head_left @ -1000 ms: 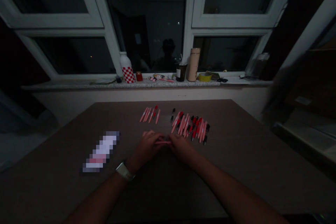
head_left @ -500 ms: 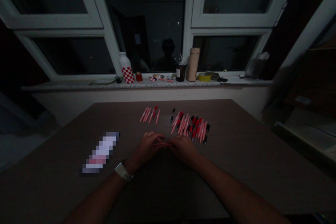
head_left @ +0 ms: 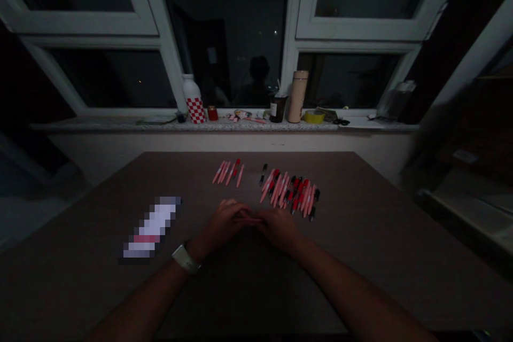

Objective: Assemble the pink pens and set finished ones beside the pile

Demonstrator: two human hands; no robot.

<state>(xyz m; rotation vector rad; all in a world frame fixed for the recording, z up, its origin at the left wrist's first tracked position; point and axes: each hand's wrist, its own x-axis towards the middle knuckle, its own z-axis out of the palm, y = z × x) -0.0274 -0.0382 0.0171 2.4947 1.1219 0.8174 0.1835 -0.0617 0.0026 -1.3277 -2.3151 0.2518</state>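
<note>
My left hand (head_left: 225, 223) and my right hand (head_left: 279, 226) meet over the near middle of the table, both closed on a thin pink pen (head_left: 248, 219). The pen lies crosswise between them, its ends hidden by my fingers. Beyond my right hand is a crowded group of pens (head_left: 285, 189), pink, red and black, some overlapping. A smaller row of pink pens (head_left: 222, 172) with one red-capped pen (head_left: 236, 167) lies beyond my left hand. Between these groups, nearer the crowded one, rests a single black-capped pen (head_left: 263, 174).
A blurred-out phone-like slab (head_left: 150, 228) lies on the brown table (head_left: 100, 224) to the left. Along the windowsill (head_left: 236, 126) stand a checkered bottle (head_left: 195, 101), a small red jar (head_left: 212, 113), a dark drink cup (head_left: 277, 108), a beige flask (head_left: 297, 97) and yellow tape (head_left: 314, 116).
My hands stay together on the pink pen with barely any movement. The camera view has shifted slightly; the pens on the table lie as before.
</note>
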